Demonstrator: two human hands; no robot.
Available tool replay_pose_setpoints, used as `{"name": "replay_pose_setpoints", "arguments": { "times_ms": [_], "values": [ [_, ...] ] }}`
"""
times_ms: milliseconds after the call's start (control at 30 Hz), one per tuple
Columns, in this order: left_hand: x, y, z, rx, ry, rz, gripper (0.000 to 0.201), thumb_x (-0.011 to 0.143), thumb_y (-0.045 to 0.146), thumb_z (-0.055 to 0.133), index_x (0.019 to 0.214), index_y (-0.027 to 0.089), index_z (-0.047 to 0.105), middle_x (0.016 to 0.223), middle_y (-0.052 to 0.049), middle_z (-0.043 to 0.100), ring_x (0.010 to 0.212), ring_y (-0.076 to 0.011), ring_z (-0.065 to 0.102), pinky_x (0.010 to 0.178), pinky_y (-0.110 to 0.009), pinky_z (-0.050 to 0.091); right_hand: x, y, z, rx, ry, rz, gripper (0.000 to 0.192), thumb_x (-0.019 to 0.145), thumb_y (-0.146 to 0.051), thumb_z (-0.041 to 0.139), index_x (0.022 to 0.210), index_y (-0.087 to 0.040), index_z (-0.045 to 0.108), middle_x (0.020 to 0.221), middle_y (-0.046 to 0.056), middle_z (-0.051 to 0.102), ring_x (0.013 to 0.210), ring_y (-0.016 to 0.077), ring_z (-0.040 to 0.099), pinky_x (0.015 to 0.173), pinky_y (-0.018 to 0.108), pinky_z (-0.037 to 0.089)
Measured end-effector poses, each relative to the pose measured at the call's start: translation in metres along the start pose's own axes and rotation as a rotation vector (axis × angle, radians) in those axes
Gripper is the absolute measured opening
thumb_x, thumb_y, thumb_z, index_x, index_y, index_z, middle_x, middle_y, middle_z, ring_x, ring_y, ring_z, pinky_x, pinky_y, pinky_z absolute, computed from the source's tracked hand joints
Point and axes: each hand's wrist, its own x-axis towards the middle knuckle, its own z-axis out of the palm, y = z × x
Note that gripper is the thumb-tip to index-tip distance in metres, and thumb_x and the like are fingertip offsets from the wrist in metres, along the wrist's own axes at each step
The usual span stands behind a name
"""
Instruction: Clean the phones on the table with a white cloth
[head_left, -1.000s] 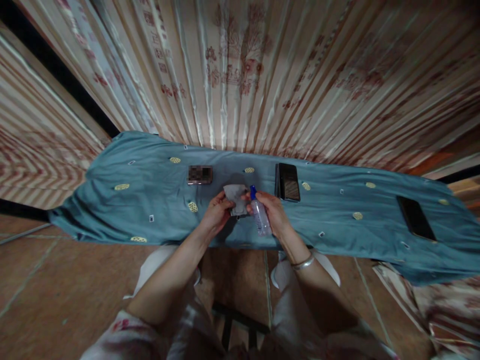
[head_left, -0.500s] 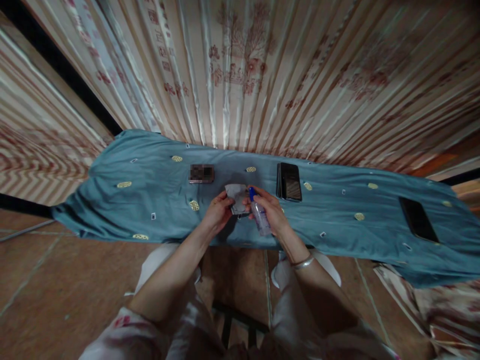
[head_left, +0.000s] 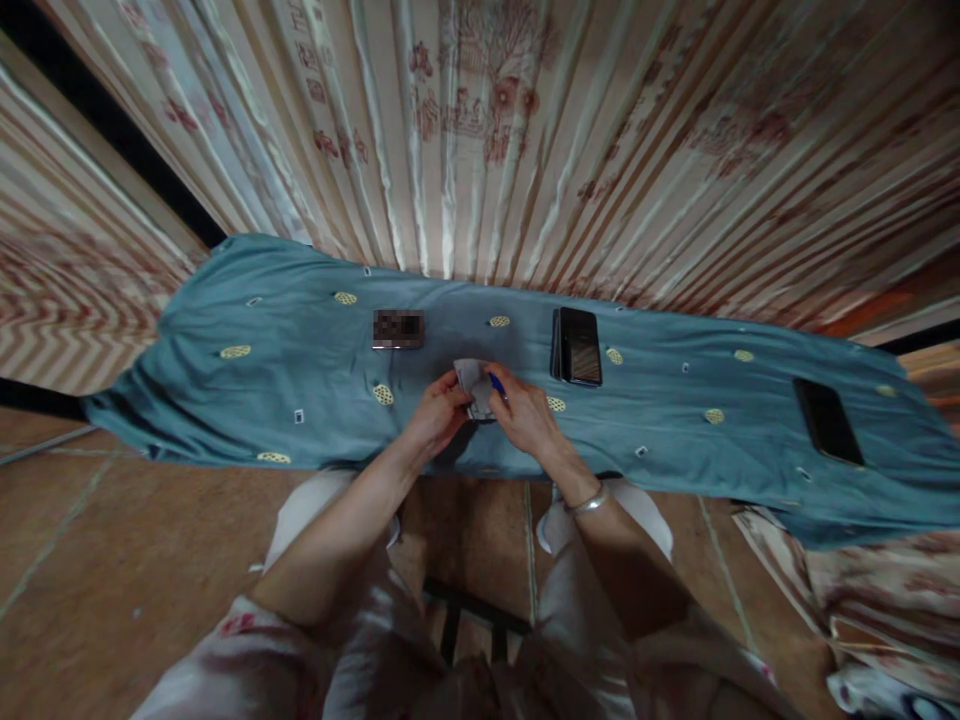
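Head view, sole camera. We see the left hand (head_left: 437,412) just left of the middle, over the near half of a long surface under a teal cover (head_left: 187,405). Its fingers pinch a grey cloth (head_left: 472,385), thumb on the near left edge. The cloth sits between the two hands, a bit crumpled, its far edge standing clear of the fingers. We can't tell whether it touches the cover below.

The right hand (head_left: 527,412) is just right of the cloth, fingers curled around a blue-topped bottle (head_left: 498,386); we get only the blue top, at the cloth's right side, and the rest is hidden by the hand. Whether the top touches the cloth, we can't tell. Silver bracelet (head_left: 587,501) on the right wrist.

Other items on the cover: far left of the hands, a small dark item (head_left: 398,329), pixelated, so we can't read its details. Far right of the hands, a dark phone (head_left: 581,346) lies on or against another dark slab, its left edge showing beneath. Well apart at the right end, a black phone (head_left: 828,421) lies flat, set at a slant.

Beyond the far edge we have a pleated curtain (head_left: 480,150) with reddish prints. Near side: brown tiled floor (head_left: 67,580), the person's pale trousers (head_left: 375,620), a dark bar (head_left: 476,606) between the legs, and patterned fabric (head_left: 889,590) at near right.
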Motion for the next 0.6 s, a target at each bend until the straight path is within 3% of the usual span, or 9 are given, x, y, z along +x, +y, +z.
{"name": "replay_pose_setpoints", "arguments": {
  "times_ms": [133, 233, 333, 433, 533, 600],
  "values": [
    [-0.001, 0.000, -0.001, -0.005, -0.007, 0.004, 0.031, 0.059, 0.003, 0.065, 0.089, 0.012, 0.064, 0.071, 0.000, 0.063, 0.060, -0.0110, 0.058, 0.061, -0.025, 0.049, 0.000, 0.002, 0.000, -0.036, 0.017, 0.031, 0.044, 0.089, -0.020, 0.040, 0.131, -0.016, 0.050, 0.110, 0.013, 0.070, 0.096, 0.0279, 0.067, 0.088, 0.042, 0.050],
    [-0.002, 0.001, -0.001, 0.007, -0.001, -0.003, 0.034, 0.059, 0.002, 0.062, 0.091, 0.012, 0.065, 0.072, -0.001, 0.065, 0.062, -0.0116, 0.059, 0.064, -0.027, 0.050, 0.000, 0.006, -0.006, 0.066, 0.053, 0.038, 0.045, 0.088, -0.022, 0.042, 0.132, -0.018, 0.050, 0.111, 0.011, 0.070, 0.095, 0.0266, 0.067, 0.088, 0.042, 0.050],
    [-0.003, 0.004, 0.000, 0.010, -0.005, -0.011, 0.037, 0.058, 0.002, 0.060, 0.093, 0.012, 0.066, 0.078, -0.004, 0.068, 0.066, -0.0136, 0.062, 0.070, -0.029, 0.052, 0.000, 0.012, -0.009, 0.325, 0.093, 0.116, 0.046, 0.087, -0.027, 0.048, 0.133, -0.023, 0.050, 0.098, 0.006, 0.072, 0.075, 0.0204, 0.068, 0.079, 0.037, 0.054],
    [-0.004, 0.007, 0.001, 0.012, -0.020, -0.020, 0.038, 0.057, 0.003, 0.059, 0.095, 0.011, 0.066, 0.085, -0.006, 0.071, 0.076, -0.0175, 0.067, 0.074, -0.031, 0.054, 0.001, 0.015, -0.008, 0.692, 0.091, 0.252, 0.048, 0.082, -0.032, 0.056, 0.129, -0.025, 0.051, 0.083, 0.000, 0.071, 0.054, 0.0140, 0.061, 0.057, 0.029, 0.054],
    [-0.004, 0.009, -0.001, 0.015, -0.003, -0.040, 0.035, 0.061, 0.007, 0.060, 0.095, 0.011, 0.066, 0.089, -0.009, 0.072, 0.084, -0.0209, 0.068, 0.075, -0.032, 0.055, 0.001, 0.019, -0.016, 0.960, 0.126, 0.309, 0.042, 0.077, -0.036, 0.062, 0.116, -0.024, 0.056, 0.083, 0.000, 0.071, 0.054, 0.0125, 0.060, 0.049, 0.025, 0.052],
    [-0.003, 0.010, -0.003, 0.008, 0.011, -0.050, 0.030, 0.065, 0.012, 0.061, 0.095, 0.011, 0.066, 0.092, -0.010, 0.073, 0.087, -0.0222, 0.069, 0.076, -0.034, 0.056, 0.000, 0.028, -0.032, 1.021, 0.242, 0.289, 0.038, 0.076, -0.039, 0.064, 0.110, -0.023, 0.057, 0.086, 0.000, 0.072, 0.057, 0.0118, 0.061, 0.052, 0.024, 0.053]
  ]
}}
